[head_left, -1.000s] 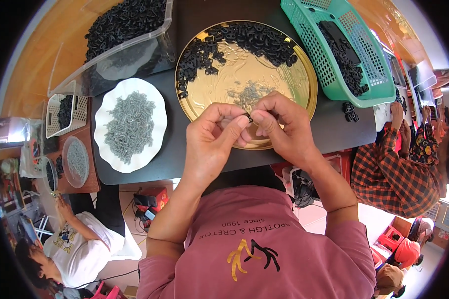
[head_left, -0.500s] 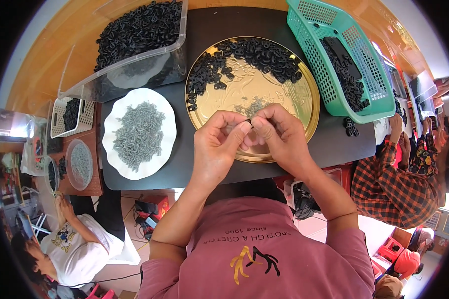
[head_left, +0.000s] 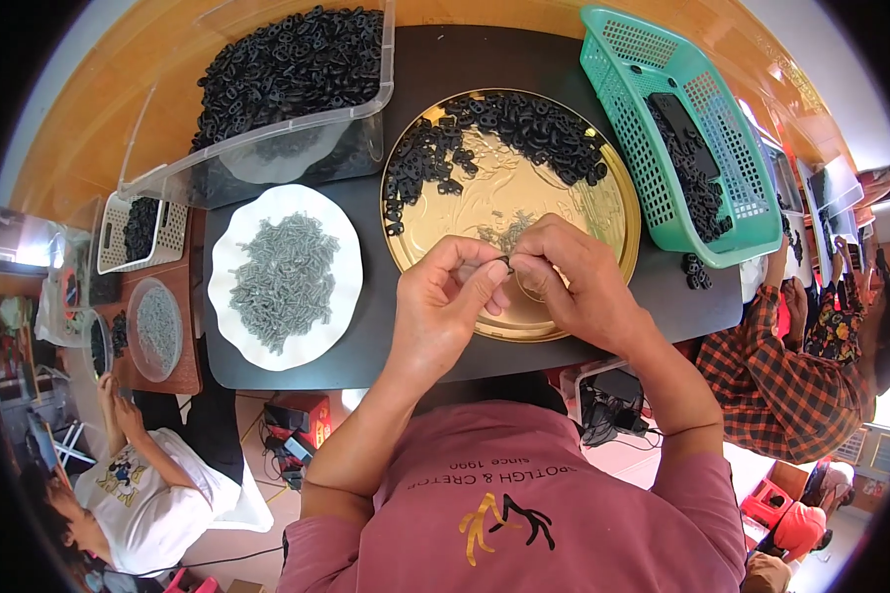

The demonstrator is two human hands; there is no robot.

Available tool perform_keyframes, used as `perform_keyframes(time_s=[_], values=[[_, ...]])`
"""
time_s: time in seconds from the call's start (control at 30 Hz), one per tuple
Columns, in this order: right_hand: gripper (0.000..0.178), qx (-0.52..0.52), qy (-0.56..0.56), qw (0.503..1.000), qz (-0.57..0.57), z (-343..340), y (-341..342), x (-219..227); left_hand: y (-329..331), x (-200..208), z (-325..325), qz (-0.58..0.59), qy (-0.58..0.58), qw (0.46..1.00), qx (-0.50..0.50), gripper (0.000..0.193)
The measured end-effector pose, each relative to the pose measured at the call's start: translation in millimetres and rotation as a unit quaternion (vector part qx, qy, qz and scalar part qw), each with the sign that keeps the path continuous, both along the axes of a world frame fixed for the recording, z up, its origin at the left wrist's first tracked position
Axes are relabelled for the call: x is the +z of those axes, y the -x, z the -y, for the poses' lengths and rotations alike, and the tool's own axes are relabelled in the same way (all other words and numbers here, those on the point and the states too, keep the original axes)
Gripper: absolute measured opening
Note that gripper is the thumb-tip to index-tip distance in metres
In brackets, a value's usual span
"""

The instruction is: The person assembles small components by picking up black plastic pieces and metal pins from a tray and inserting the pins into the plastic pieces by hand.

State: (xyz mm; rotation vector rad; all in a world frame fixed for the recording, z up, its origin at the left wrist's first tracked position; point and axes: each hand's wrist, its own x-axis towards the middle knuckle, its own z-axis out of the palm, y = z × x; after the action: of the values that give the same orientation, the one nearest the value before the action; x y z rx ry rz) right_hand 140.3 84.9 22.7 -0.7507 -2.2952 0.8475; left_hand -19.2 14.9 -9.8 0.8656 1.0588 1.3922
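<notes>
Over the near part of a round gold tray (head_left: 435, 219), my two hands meet at the fingertips. My left hand (head_left: 447, 296) is closed, pinching a small black plastic part (head_left: 505, 262) between thumb and forefinger. My right hand (head_left: 585, 287) is closed against the same part, its fingers curled under; anything tiny in its pinch is hidden. Just beyond the hands lies a small heap of thin silvery pins (head_left: 504, 229). Black two-holed plastic pieces (head_left: 534, 127) are piled along the tray's far and left rim.
Left of the tray, a white wavy-edged plate (head_left: 349, 259) bears many silvery pins (head_left: 282, 287). Behind it stands a clear bin (head_left: 371, 138) full of black pieces. A green basket (head_left: 752, 247) with black pieces is at the right. Co-workers sit at left (head_left: 158, 494) and right (head_left: 791, 376).
My right hand has turned and its fingers have curled in more around the meeting point. The left keeps its pinch. The whole view has shifted slightly, with the table things lower and further right.
</notes>
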Motion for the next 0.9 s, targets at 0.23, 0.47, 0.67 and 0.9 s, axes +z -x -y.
perform_keyframes(time_s=[0.23,0.47,0.67,0.9], values=[[0.008,-0.054,0.055,0.997,-0.030,0.1,6.4,-13.7,-1.1,-4.9,-7.6,0.032,-0.018,0.999,0.016,0.010],[0.010,-0.045,0.170,0.984,0.033,-61.0,21.9,15.1,2.1,-10.8,-9.3,0.078,-0.002,0.996,0.040,0.011],[0.016,-0.103,-0.248,0.950,0.160,-126.3,57.4,-11.7,0.4,-10.4,-9.4,0.079,0.003,0.996,0.039,0.012],[0.013,-0.049,-0.325,0.903,0.276,-143.2,67.5,-26.6,1.4,-11.1,-9.1,0.087,0.007,0.996,0.031,0.011]])
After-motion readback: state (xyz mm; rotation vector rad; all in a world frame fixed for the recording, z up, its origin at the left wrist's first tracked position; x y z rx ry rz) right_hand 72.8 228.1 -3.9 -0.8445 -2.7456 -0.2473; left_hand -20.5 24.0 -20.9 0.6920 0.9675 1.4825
